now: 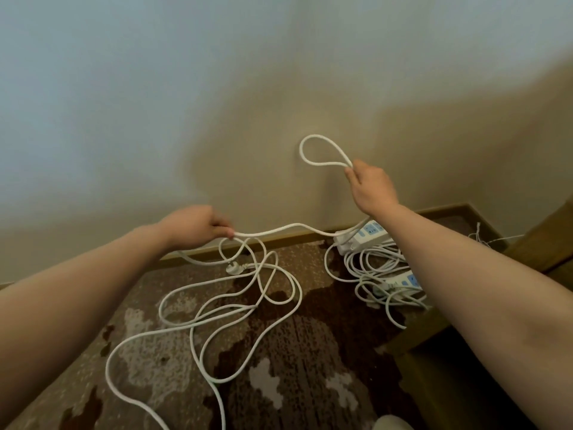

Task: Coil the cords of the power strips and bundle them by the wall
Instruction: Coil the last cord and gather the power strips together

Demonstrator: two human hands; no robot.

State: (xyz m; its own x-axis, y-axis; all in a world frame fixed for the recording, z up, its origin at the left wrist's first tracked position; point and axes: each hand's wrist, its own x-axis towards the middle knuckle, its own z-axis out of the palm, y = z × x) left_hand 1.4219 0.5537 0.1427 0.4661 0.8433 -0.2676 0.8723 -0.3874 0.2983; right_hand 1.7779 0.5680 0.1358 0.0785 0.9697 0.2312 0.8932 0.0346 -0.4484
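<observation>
Right hand (370, 186) is raised in front of the wall (248, 103), fingers curled & pinching a small loop (322, 149) of white cord that stands up above the fist. From under that hand the cord (288, 227) drops toward the upper power strip (369, 235), then runs left in a shallow sag to the left hand (198, 226), held lower, near the baseboard (279, 238). Left hand's thumb & fingers are closed round the cord, pinching it; can't tell how many strands it has.

Below the left hand the rest of the cord lies loose on the patterned brown carpet (279, 367): several big overlapping loops (229, 308) across the middle of the carpet, one long strand trailing to the bottom edge. Its white plug (232, 268) lies on the carpet close to the baseboard, just under the left hand.

At the carpet's right side, near the corner by the wall, upper strip (white, blue sockets) sits tilted against the baseboard. A second power strip (406, 280) lies a bit nearer the camera, partly hidden behind the right forearm, w/ a messy tangle of cords (372, 268) around & between both strips. These aren't coiled or bundled.

Dark wooden furniture (465, 367) fills the lower right. A thin pale wire (483, 237) shows on the floor past the right forearm.
</observation>
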